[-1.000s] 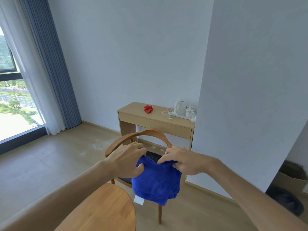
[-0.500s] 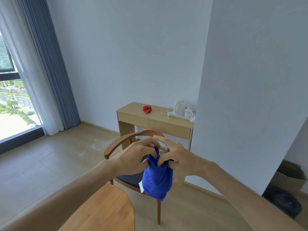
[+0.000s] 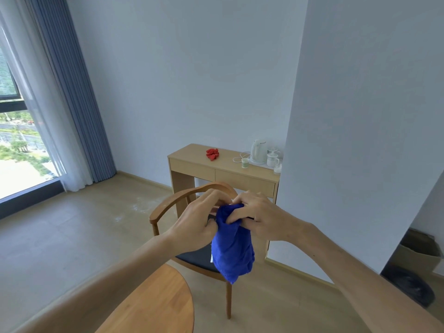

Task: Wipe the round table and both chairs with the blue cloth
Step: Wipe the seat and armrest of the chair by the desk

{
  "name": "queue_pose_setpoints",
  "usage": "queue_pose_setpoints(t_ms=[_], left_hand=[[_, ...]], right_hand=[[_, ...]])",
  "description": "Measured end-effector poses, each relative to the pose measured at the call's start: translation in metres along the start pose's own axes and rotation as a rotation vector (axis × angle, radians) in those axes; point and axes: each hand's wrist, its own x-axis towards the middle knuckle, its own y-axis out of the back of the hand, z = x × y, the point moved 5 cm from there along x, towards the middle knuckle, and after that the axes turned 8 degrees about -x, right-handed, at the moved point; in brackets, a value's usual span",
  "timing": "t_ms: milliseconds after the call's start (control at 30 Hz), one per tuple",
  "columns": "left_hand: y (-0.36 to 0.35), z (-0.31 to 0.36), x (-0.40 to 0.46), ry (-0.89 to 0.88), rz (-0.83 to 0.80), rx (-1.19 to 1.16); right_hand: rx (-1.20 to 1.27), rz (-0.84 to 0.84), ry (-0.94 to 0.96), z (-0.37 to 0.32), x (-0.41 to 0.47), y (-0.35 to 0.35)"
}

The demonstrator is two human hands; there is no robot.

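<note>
Head view: since half a second back, little changed. Both hands raised together in front of the chest, still bunching the blue cloth [image 3: 231, 243] between them. Left hand [image 3: 197, 222] curled round the near-left side of the bundle, fingers bent over its top; right hand [image 3: 257, 216] pinching the upper folds, fingertips [image 3: 236, 200] tucked into the fabric. Cloth now gathered a shade tighter, hanging below both hands in a narrow drooping lump, its tip just under the right wrist. Small white tag at its left edge, barely legible.

Directly beyond the hands, a wooden chair [image 3: 168, 207] with curved backrest and dark seat, mostly covered by hands and cloth; one leg showing beneath. Below the left forearm, the round table [image 3: 153, 306], cut off by the bottom edge. Second chair not in frame.

Farther behind the hands, a desk [image 3: 192, 164] bearing a red item [image 3: 212, 154], perhaps a glove, too small to tell, and a white kettle [image 3: 259, 151].
</note>
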Motion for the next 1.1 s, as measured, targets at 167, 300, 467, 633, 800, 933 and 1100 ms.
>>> queue_pose_setpoints(t_ms=[167, 300, 467, 633, 800, 933, 1100], left_hand=[[-0.016, -0.012, 0.001, 0.201, -0.067, -0.184], [-0.032, -0.017, 0.017, 0.223, -0.029, -0.004], [-0.040, -0.020, 0.041, 0.247, -0.005, -0.029], [-0.039, -0.038, 0.068, 0.383, 0.059, -0.183], [-0.033, -0.072, 0.106, 0.459, 0.050, -0.224], [-0.034, -0.124, 0.136, 0.515, 0.029, -0.297], [-0.037, -0.195, 0.199, 0.522, 0.063, -0.360]], right_hand=[[0.230, -0.017, -0.154, 0.016, -0.008, 0.009], [0.379, 0.054, -0.245, 0.023, -0.015, 0.010], [0.538, 0.045, -0.325, 0.053, -0.029, 0.002], [0.762, -0.119, -0.318, 0.085, -0.036, -0.031], [0.761, -0.063, -0.347, 0.134, -0.017, -0.040], [0.640, -0.082, -0.340, 0.180, 0.013, -0.048], [0.671, -0.121, -0.404, 0.256, 0.067, -0.064]])
